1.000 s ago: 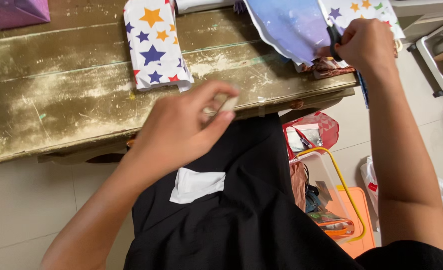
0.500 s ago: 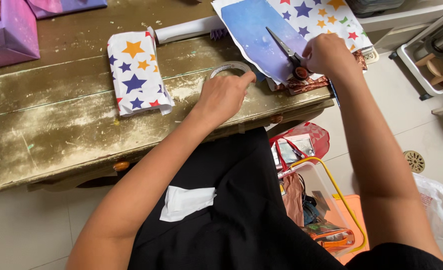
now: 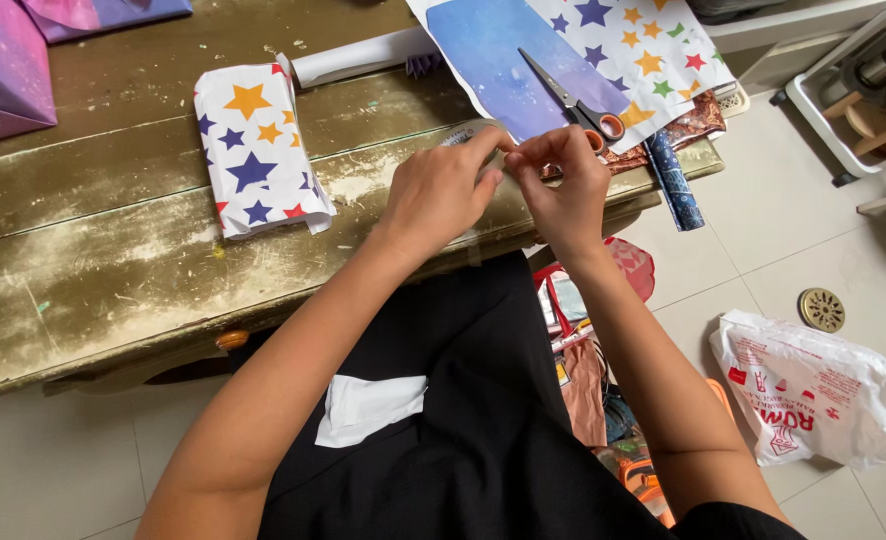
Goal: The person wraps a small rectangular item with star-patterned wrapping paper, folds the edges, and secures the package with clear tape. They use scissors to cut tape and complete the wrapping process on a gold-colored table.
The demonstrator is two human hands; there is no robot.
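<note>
My left hand (image 3: 441, 190) grips a clear roll of sticky tape (image 3: 460, 133) at the front edge of the worn wooden table (image 3: 113, 250). My right hand (image 3: 563, 185) meets it from the right, fingertips pinching at the roll where the tape end lies. Behind my hands, a pair of scissors (image 3: 571, 100) with orange-lined handles lies on a blue-purple sheet of paper (image 3: 503, 50). A parcel wrapped in white star-printed paper (image 3: 256, 150) rests to the left.
More star-printed paper (image 3: 643, 45) covers the table's far right; a rolled blue wrap (image 3: 675, 180) hangs over the edge. Purple boxes (image 3: 3, 70) sit far left. A white scrap (image 3: 368, 408) lies on my black lap. On the floor: a plastic bag (image 3: 813, 390), a red bag (image 3: 635, 270).
My right hand let go of the scissors, which now lie on the blue paper, and came left to join my left hand on the tape roll. The view shifted slightly.
</note>
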